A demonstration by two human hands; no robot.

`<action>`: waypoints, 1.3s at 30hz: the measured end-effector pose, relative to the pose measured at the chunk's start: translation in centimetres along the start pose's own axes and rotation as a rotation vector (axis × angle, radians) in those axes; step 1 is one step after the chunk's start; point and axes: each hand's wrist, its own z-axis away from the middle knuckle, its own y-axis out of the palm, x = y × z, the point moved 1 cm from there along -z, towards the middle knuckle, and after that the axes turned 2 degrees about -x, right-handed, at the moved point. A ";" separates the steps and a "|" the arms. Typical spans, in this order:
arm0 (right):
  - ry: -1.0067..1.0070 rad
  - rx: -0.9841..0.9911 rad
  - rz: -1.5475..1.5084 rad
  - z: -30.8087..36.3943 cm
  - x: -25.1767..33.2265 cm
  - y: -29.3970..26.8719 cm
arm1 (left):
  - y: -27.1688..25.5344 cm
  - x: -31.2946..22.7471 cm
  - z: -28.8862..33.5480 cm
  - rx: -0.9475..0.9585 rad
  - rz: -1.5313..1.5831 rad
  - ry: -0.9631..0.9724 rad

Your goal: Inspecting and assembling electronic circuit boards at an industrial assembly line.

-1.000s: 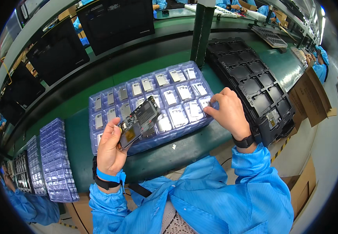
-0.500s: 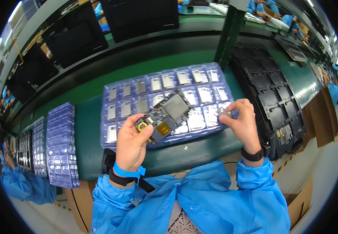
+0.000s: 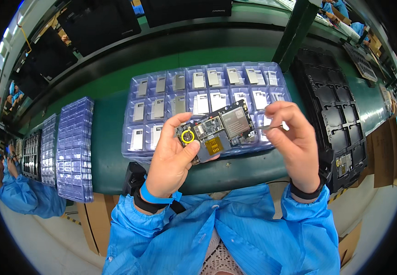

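My left hand (image 3: 171, 156) grips a circuit board (image 3: 203, 130) by its left end, above a clear plastic tray (image 3: 128, 145). A yellow ring (image 3: 182, 136) sits by my left thumb, and a gold contact pad (image 3: 214, 145) shows on the board's near edge. Toward the right end, a silver metal cover (image 3: 235, 123) lies on the board. Just right of the board, my right hand (image 3: 297, 149) pinches a small thin metal cover (image 3: 264, 127), seen nearly edge-on. Silver metal covers (image 3: 160, 84) of the same sort fill the tray's pockets.
Black trays (image 3: 331, 98) stand to the right, one pocket holding another board (image 3: 344, 164). Stacked clear trays (image 3: 74, 151) are on the left of the green bench (image 3: 104, 151). A green post (image 3: 297, 32) rises behind. A co-worker (image 3: 29, 195) sits at far left.
My right hand has lifted the small metal cover from over the tray and turned it edge-on near the board. My left hand has turned the board flatter toward me. The view has shifted.
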 end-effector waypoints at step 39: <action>0.276 0.021 0.031 0.0 -2.3 3.8 | 0.6 0.1 1.1 0.064 -0.086 -0.032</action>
